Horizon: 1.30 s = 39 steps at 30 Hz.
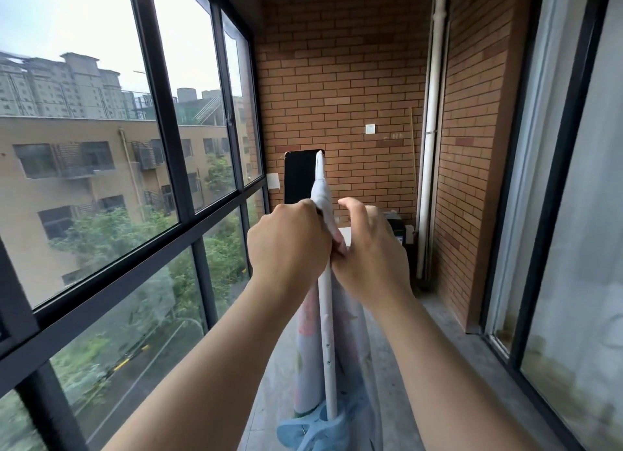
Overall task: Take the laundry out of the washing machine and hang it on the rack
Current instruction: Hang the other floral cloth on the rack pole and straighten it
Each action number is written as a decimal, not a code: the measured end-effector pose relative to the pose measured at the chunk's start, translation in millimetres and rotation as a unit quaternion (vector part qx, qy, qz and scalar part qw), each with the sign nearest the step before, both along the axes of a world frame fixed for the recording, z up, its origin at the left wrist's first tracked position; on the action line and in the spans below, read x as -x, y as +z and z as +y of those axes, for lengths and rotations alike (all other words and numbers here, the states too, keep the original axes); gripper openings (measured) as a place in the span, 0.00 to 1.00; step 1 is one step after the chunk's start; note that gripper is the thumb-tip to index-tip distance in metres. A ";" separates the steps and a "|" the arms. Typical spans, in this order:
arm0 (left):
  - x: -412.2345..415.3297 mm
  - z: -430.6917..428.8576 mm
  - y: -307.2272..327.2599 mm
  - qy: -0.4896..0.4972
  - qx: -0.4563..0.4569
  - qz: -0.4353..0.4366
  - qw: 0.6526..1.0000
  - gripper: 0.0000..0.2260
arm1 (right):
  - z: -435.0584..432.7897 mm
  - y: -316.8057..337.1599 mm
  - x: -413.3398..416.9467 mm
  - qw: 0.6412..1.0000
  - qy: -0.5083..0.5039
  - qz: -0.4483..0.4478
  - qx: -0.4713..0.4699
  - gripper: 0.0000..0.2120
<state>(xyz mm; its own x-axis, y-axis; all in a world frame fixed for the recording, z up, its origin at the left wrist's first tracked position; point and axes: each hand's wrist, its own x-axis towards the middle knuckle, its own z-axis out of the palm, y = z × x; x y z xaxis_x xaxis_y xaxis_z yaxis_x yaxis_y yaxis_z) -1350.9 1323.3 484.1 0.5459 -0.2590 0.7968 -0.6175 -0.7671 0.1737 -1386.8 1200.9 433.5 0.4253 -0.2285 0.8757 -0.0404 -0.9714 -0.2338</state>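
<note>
Fingers of the left hand (290,244) are curled tight round the pale floral cloth (322,194) where it crosses the white rack bar (327,315). The right hand (371,251), just beside it, curls its fingers too, the lower ones nipping the same cloth against the bar (the forefinger stands lifted clear). The cloth lies draped over the bar and hangs down both sides toward a light-blue plastic piece (296,432). Beyond stand a brick wall (337,79) and, to the left, the balcony window (101,147).
</note>
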 end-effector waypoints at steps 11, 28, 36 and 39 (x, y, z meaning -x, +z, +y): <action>-2.8 -1.1 -10.6 0.002 -0.022 -0.063 0.998 0.09 | 4.4 24.5 4.8 0.990 -0.028 -0.009 -0.139 0.08; -27.1 15.9 -29.8 -0.087 0.105 0.105 0.985 0.15 | 12.7 14.5 13.5 0.984 -0.091 0.138 -0.066 0.12; -20.9 13.4 -32.9 -0.143 0.132 0.131 0.972 0.12 | 17.7 11.3 12.4 0.980 -0.046 0.154 -0.115 0.10; -24.2 18.6 -31.0 -0.147 0.134 0.155 0.968 0.12 | 7.1 7.4 15.5 0.979 -0.069 0.159 -0.108 0.10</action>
<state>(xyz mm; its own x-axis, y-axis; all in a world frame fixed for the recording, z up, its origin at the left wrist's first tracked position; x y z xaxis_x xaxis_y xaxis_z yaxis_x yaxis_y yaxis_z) -1326.7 1341.9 453.1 0.7041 -0.2469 0.6658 -0.6882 -0.4683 0.5541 -1402.2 1208.0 440.9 0.6206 -0.4684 0.6288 -0.2721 -0.8808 -0.3875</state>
